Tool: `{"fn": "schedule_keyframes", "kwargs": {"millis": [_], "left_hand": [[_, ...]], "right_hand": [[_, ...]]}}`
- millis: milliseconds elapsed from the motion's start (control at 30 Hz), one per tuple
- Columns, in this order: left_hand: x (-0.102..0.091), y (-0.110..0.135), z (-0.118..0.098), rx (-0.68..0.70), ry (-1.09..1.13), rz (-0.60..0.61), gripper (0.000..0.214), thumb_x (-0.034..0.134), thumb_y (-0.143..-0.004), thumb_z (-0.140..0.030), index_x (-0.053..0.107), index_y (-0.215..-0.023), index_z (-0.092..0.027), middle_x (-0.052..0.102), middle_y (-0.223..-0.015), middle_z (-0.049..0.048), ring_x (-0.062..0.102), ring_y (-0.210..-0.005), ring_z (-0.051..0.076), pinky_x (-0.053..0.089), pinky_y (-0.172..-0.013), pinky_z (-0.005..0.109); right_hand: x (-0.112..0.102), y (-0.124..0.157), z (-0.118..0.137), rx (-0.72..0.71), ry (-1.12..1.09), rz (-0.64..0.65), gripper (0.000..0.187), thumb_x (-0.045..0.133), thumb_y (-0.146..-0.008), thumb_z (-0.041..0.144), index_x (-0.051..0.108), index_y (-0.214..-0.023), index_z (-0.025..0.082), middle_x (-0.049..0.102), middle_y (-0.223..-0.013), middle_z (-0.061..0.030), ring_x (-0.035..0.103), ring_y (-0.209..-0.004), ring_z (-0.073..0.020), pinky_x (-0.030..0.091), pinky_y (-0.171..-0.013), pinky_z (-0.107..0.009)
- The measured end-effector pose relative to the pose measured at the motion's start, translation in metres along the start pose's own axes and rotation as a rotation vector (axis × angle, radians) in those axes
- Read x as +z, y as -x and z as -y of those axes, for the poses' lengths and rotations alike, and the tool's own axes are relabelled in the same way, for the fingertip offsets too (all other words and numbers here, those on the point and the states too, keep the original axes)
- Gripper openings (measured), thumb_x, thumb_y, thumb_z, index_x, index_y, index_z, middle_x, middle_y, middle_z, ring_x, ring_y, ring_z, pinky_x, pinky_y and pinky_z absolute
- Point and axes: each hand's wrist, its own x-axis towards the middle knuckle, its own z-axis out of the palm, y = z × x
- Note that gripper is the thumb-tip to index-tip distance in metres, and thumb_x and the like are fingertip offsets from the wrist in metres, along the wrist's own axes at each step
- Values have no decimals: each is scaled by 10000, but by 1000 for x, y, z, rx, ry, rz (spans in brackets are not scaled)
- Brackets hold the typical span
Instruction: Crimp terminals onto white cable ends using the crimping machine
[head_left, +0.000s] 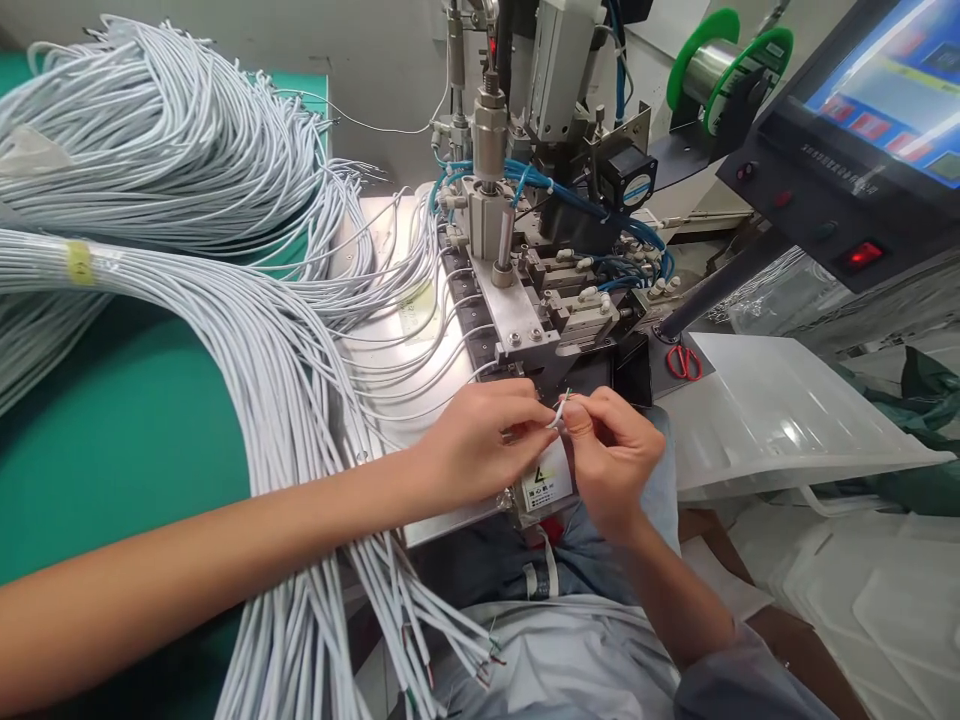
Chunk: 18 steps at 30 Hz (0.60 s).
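Between my two hands is the end of a white cable (559,413), with thin coloured wires sticking out of its tip. My left hand (491,435) pinches the cable between thumb and fingers. Close beside it, my right hand (615,450) is closed, thumb and forefinger pressed on the cable's end by the wires. Both hands are just in front of a machine's metal clamp block (517,320), where several white cables lie side by side in its slots. Under my left forearm runs a thick bundle of white cables (277,390), their stripped ends hanging near my lap.
Another heap of white cables (150,130) lies on the green table (112,450). A solder wire spool (709,75) and a control screen (885,90) stand at upper right. Red-handled scissors (683,363) lie near a white plastic tray (795,410). A warning label (547,482) hangs below my hands.
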Motion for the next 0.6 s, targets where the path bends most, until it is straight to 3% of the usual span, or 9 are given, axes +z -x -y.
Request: {"fn": "schedule_keyframes", "kwargs": {"millis": [133,233,333,500,600], "left_hand": [[-1,2,5,112,-402,53,244,424,-869,-125,623,-728,-123,501,-643,8,414,-532,76,342,-498,201],[-2,2,8,178,-585,72,238,421,-868,-130,635,-765,-118,524,-683,25,425,-555,92,353,-526,221],[-2,1,9,85,-460,99,231,438,-875,-157,645,-777,-132,529,-682,17,462,-572,88,369,-527,207],[-2,-2,6,-58,-43,130,184,489,-870,-149,660,-806,-128,535,-658,-4,521,-591,59,414,-564,153],[-4,-3,5,-80,-125,211,223,460,-877,-145,646,-756,-121,524,-673,8,501,-578,67,404,-546,165]], "right_hand": [[-11,-12,0,-171,268,123,157,554,-804,154,624,-664,160,379,-539,42,333,-486,-75,264,-461,-247],[-19,-23,0,-134,281,302,219,547,-790,139,538,-572,161,330,-527,52,319,-486,-71,265,-474,-245],[-19,-27,-1,-63,153,347,263,540,-785,129,485,-530,164,299,-516,55,320,-491,-73,262,-470,-240],[-11,-18,-4,-35,44,162,205,546,-798,150,552,-593,161,318,-532,53,327,-497,-76,265,-475,-242],[-9,-15,-10,54,33,178,204,547,-810,198,582,-611,164,355,-542,46,355,-504,-81,293,-483,-240]]}}
